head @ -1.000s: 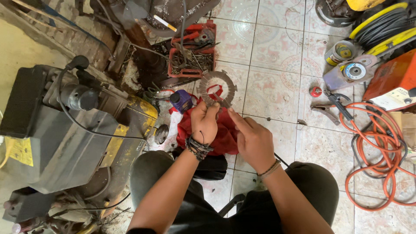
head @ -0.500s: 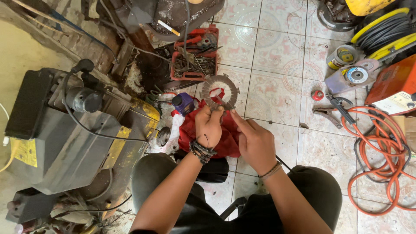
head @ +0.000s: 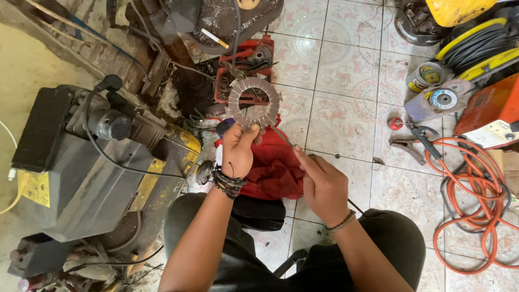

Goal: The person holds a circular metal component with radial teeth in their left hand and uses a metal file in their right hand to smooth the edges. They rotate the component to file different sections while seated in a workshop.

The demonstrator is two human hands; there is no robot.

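Observation:
My left hand (head: 237, 150) grips the lower edge of a flat grey toothed metal ring (head: 253, 101) and holds it up over the tiled floor. My right hand (head: 323, 184) is closed around a thin metal rod (head: 282, 137) whose tip points up toward the ring. A crumpled red cloth (head: 274, 167) lies under both hands, above my knees. Dark cord bracelets sit on my left wrist.
A grey machine with a black cable (head: 92, 162) stands at the left. A red tool tray (head: 246, 62) lies beyond the ring. At the right are an orange coiled hose (head: 476, 205), an orange box (head: 489, 111), pliers (head: 413, 141) and grinding discs (head: 440, 100).
My left hand has lifted the toothed ring higher and farther from the cloth. My right hand has stayed near the cloth's right side.

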